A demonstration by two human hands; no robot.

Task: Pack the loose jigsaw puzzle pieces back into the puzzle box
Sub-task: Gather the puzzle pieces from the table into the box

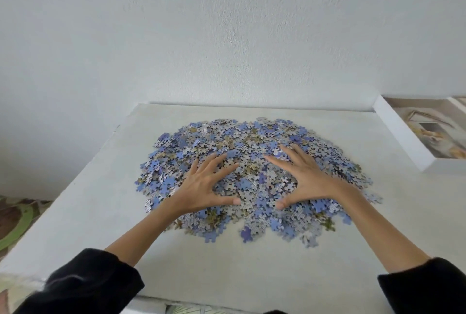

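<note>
**Q:** Head view. What does the task's material look like, and where does it lie?

**A:** The loose puzzle pieces (252,142) form one broad, shallow heap in the middle of the white table (227,276). Some pieces show blue or olive printed faces. Others lie face down and show a pale dotted backing.

**Q:** How are the hands set?

**A:** The left hand (201,187) and the right hand (310,180) both lie palm down on the near half of the heap. Their fingers are spread and straight, and the thumbs point toward each other. Neither hand grips a piece. Black sleeves (83,286) cover both forearms near the elbows.

**Q:** Is any writing legible?

**A:** The puzzle box (401,134) carries a pale printed picture that is too blurred to read.

**Q:** What surrounds the heap?

**A:** The box sits at 3 o'clock from the heap, apart from it, at the table's right edge and cut off by the frame. A plain white wall (227,36) stands at 12 o'clock. A patterned rug (17,223) with a green band lies on the floor at 8 o'clock. The bare table between heap and box holds no obstacle.
</note>
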